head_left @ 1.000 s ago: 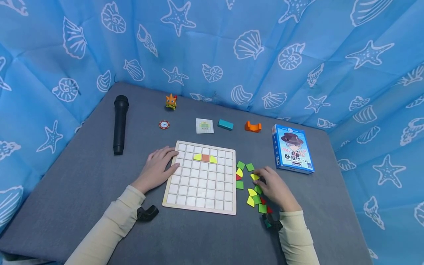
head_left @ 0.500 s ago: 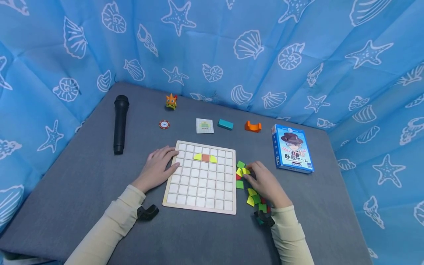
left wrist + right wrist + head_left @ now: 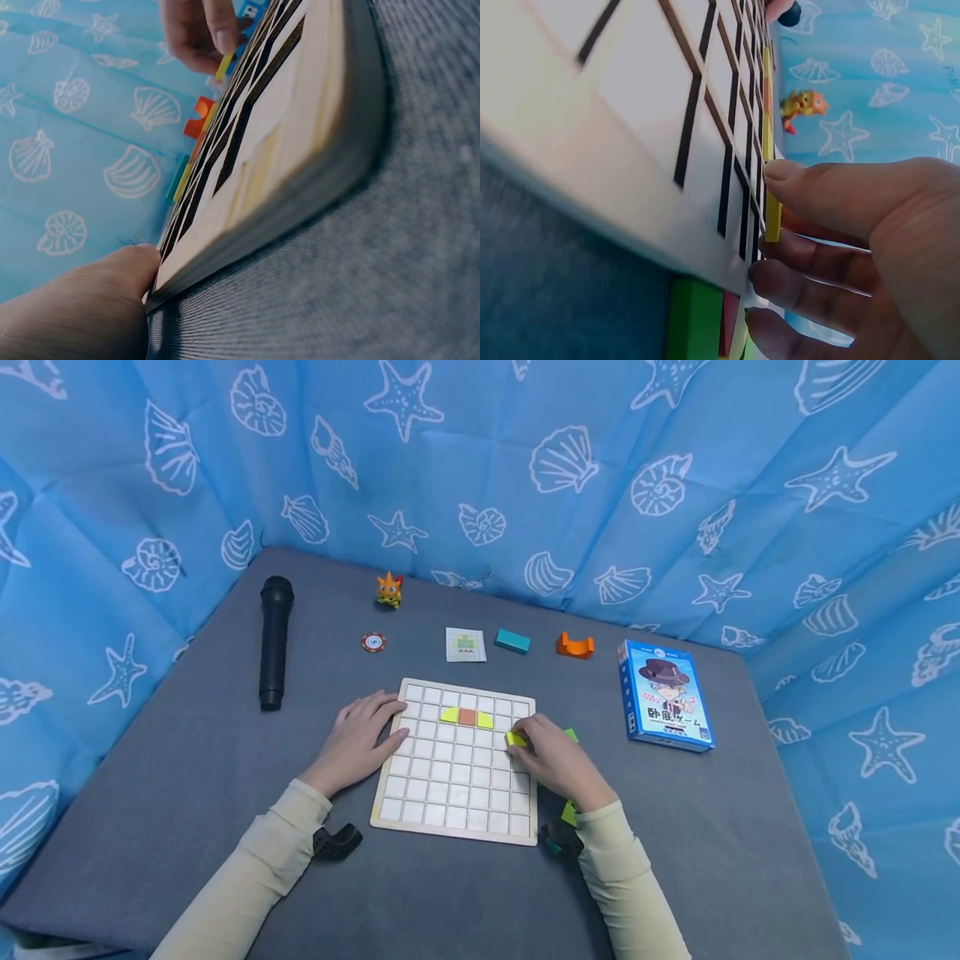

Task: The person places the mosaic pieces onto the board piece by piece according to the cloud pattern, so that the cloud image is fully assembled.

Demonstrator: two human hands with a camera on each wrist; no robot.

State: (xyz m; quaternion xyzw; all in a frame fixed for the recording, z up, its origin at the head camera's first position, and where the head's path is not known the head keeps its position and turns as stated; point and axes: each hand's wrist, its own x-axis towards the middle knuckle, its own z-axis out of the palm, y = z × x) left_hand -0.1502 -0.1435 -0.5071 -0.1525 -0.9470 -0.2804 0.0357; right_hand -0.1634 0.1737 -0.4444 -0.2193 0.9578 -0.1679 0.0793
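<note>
A pale wooden grid board [image 3: 457, 795] lies on the grey table. Near its far side, a brownish-orange square tile [image 3: 467, 717] sits between a yellow tile [image 3: 449, 714] and another yellow tile [image 3: 485, 720]. My left hand [image 3: 358, 739] rests along the board's left edge, its fingers extended onto the rim. Over the board's right columns, my right hand [image 3: 558, 762] pinches a yellow quarter-round tile [image 3: 514, 739] between thumb and fingertips. In the right wrist view this tile [image 3: 773, 214] stands close over the grid, while the other fingers hang loosely curled.
Loose tiles lie right of the board, mostly behind my right hand; a green tile [image 3: 694, 319] shows there. Beyond the board are a pattern card [image 3: 466, 645], teal block [image 3: 512, 641], orange arch block [image 3: 575, 645], chip [image 3: 373, 642] and figurine [image 3: 389, 590]. A microphone [image 3: 276, 643] and blue box [image 3: 666, 697] flank them.
My right hand has carried the yellow quarter-round tile leftward from the loose tiles, over the board's right side. My left hand has stayed at the board's left edge.
</note>
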